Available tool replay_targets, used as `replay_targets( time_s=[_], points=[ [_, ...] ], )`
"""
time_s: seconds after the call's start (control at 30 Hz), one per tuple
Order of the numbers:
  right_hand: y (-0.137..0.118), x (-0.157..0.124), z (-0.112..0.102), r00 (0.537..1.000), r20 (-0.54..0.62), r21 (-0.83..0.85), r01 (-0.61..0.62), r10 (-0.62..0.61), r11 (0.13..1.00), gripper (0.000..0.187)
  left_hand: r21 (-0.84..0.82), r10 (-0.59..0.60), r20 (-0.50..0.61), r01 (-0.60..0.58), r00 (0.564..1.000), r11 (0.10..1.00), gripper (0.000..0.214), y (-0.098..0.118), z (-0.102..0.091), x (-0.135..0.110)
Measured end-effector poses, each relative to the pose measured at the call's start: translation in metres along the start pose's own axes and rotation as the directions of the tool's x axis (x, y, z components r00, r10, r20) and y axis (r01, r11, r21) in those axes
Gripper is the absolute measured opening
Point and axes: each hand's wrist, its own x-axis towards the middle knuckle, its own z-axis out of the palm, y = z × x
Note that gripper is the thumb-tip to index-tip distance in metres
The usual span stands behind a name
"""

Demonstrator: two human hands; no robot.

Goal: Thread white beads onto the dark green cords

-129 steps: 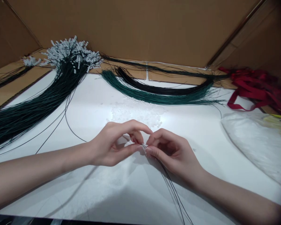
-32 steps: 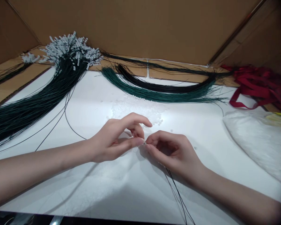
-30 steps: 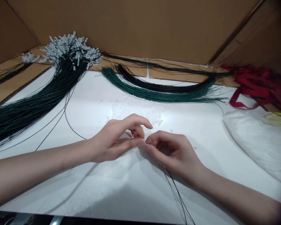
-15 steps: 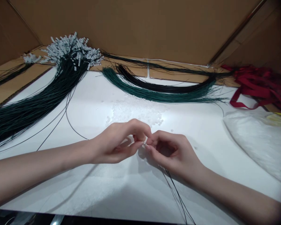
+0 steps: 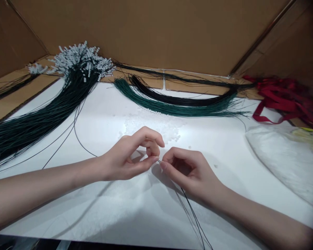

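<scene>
My right hand [image 5: 190,166] pinches thin dark wires [image 5: 191,205], whose long ends hang down past the table's front edge. Their tips come out between its thumb and forefinger. My left hand [image 5: 138,152] meets those tips from the left, thumb and a curled finger closed on them, with its forefinger lifted clear. Whether a bead sits between its fingertips cannot be made out. Behind the hands, small white beads [image 5: 169,130] lie scattered over the white board [image 5: 99,114].
A thick bundle of dark green wires [image 5: 41,121] tipped with white beads [image 5: 80,60] lies at left. Loose green wires [image 5: 167,108] and black wires [image 5: 177,100] curve along the back. Red ribbon [image 5: 281,100] and a clear plastic bag [image 5: 287,156] are at right. A cardboard wall [image 5: 172,34] stands behind.
My left forefinger has lifted away from the right fingertips, and a small gap has opened between the hands, showing the wire tips. The view has shifted slightly.
</scene>
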Motion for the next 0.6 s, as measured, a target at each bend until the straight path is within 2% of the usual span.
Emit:
replay_targets(
  time_s=[0.17,0.43,0.6],
  points=[
    [0.001,0.0,-0.003,0.998,0.038,0.05,-0.051,0.049,0.997,0.022,-0.079,-0.046,-0.012,0.045,0.999,0.996,0.035,0.0,-0.002,0.0],
    [-0.002,0.007,-0.01,0.986,0.127,0.215,-0.135,0.109,0.967,0.023,-0.031,0.007,-0.036,-0.008,0.999,1.0,0.033,-0.002,-0.003,0.003],
    [-0.004,0.006,-0.01,0.985,0.111,0.224,-0.155,0.132,0.962,0.02,0.01,0.057,-0.04,-0.057,0.998,0.998,0.036,-0.004,-0.001,0.002]
  ],
)
